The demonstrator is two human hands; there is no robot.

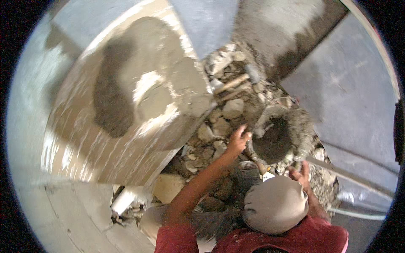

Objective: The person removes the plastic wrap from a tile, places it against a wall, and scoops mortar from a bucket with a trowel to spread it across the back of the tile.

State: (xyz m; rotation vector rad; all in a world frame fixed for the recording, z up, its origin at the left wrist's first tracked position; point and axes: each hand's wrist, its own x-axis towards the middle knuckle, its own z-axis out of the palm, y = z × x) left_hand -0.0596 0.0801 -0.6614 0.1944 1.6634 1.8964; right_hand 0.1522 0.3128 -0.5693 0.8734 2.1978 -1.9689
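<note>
My left hand (238,142) is closed at the left rim of a round bucket (250,148), its thumb side raised. Grey, rough mortar (300,126) crusts the bucket's rim and right side, and its dark inside faces me. At the lower right rim my right hand (300,173) is curled against the bucket; its grip is partly hidden. Both arms wear red sleeves. Between them a beige cap-like cloth shape (276,204) covers part of the view, and a dark shoe (247,173) shows just below the bucket.
Left of the rubble (221,126) lies a large board (84,147) with wet grey mortar spread over it. A wooden-handled hammer (232,83) rests on the stones. Beyond my right hand runs a long bar (350,175); a white pipe piece (122,202) lies lower left.
</note>
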